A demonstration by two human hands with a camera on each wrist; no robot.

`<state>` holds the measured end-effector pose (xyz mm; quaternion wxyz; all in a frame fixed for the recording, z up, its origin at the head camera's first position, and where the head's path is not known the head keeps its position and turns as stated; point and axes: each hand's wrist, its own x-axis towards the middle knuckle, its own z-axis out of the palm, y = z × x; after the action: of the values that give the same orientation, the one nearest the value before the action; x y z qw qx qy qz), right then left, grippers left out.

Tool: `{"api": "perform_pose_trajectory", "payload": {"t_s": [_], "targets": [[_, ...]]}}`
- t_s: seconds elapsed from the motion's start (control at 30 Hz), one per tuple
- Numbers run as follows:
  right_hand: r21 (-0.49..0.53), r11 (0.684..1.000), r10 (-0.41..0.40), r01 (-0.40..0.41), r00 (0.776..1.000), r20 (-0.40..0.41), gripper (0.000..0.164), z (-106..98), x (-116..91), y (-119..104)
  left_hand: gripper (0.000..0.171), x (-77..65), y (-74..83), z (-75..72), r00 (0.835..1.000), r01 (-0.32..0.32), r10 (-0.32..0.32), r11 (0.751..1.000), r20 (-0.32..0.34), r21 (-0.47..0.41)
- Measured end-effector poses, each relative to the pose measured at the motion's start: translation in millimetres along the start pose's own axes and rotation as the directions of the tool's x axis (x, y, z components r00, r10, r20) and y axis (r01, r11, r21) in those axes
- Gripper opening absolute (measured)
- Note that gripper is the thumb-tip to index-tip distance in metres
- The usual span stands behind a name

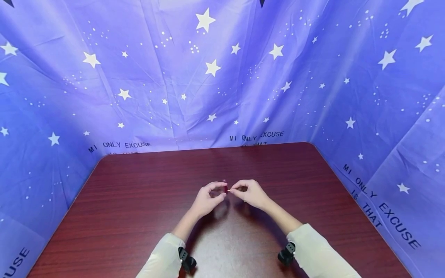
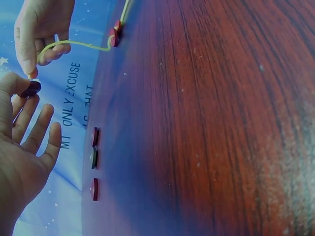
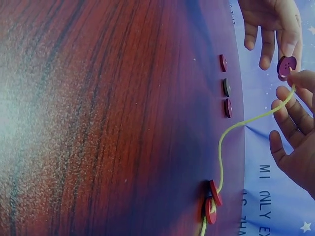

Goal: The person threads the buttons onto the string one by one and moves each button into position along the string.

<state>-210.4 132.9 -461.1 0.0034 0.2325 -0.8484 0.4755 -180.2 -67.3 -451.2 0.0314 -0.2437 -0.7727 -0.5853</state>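
Note:
Over the middle of the table, my left hand (image 1: 206, 200) pinches a dark red button (image 3: 286, 67) by its edge between thumb and fingertip. Several small holes show in its face. My right hand (image 1: 254, 194) faces it and pinches a yellow cord (image 3: 251, 119) close to its tip, right at the button's holes. How far the tip passes through cannot be told. From the right hand the cord runs down to two red buttons (image 3: 210, 210) strung on it, which lie on the table. The left hand's other fingers are spread in the left wrist view.
Three loose buttons lie in a row on the table: a red one (image 2: 94, 190), a dark green one (image 2: 94, 158) and another red one (image 2: 95, 137). The brown wooden table (image 1: 139, 231) borders a blue star-printed curtain (image 1: 167, 77) at the back and sides.

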Motion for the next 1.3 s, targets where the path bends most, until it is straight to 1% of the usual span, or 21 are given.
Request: {"api": "perform_pose_trajectory", "payload": {"t_s": [0.13,0.27,0.57,0.73,0.87,0.97,1.03,1.13,1.17,1.3], "targets": [[-0.023,0.999,-0.026,0.026,1.000,-0.004,0.006,2,1,0,0.028,0.5,1.2,1.1,1.000,0.004,-0.004,1.000,0.001,-0.008],[-0.026,0.999,-0.035,0.035,0.999,0.000,0.006,2,1,0,0.028,0.7,2.0,1.9,1.000,0.005,-0.005,1.000,0.003,-0.011],[-0.005,1.000,-0.016,0.016,1.000,0.004,0.008,1,1,-2,0.028,0.2,2.4,2.6,1.000,-0.017,0.017,1.000,-0.010,0.019],[-0.019,1.000,0.005,-0.005,1.000,0.012,0.009,2,1,-5,0.029,-0.1,0.5,4.1,0.998,-0.048,0.049,0.998,-0.028,0.048],[-0.012,1.000,0.010,-0.010,1.000,0.026,0.009,-2,-2,-22,0.029,1.8,-14.2,7.8,0.997,-0.056,0.060,0.996,-0.057,0.069],[-0.004,1.000,0.003,-0.003,0.999,0.033,0.008,-6,-5,-36,0.029,3.8,-27.9,9.6,0.997,-0.038,0.043,0.997,-0.063,0.064],[-0.002,1.000,0.005,-0.005,1.000,0.031,0.008,-7,-7,-41,0.030,4.7,-32.7,9.2,0.998,-0.028,0.031,0.998,-0.055,0.055],[0.002,1.000,0.006,-0.006,1.000,0.027,0.008,-7,-7,-42,0.030,5.1,-35.6,8.7,0.999,-0.023,0.025,0.999,-0.044,0.043],[0.002,1.000,0.013,-0.013,1.000,0.028,0.007,-7,-7,-42,0.030,5.1,-35.5,8.6,0.999,-0.022,0.024,0.999,-0.041,0.043],[-0.004,1.000,0.019,-0.019,0.999,0.034,0.007,-6,-8,-42,0.028,0.6,-12.5,5.8,0.999,-0.011,0.013,0.999,-0.029,0.053]]}}
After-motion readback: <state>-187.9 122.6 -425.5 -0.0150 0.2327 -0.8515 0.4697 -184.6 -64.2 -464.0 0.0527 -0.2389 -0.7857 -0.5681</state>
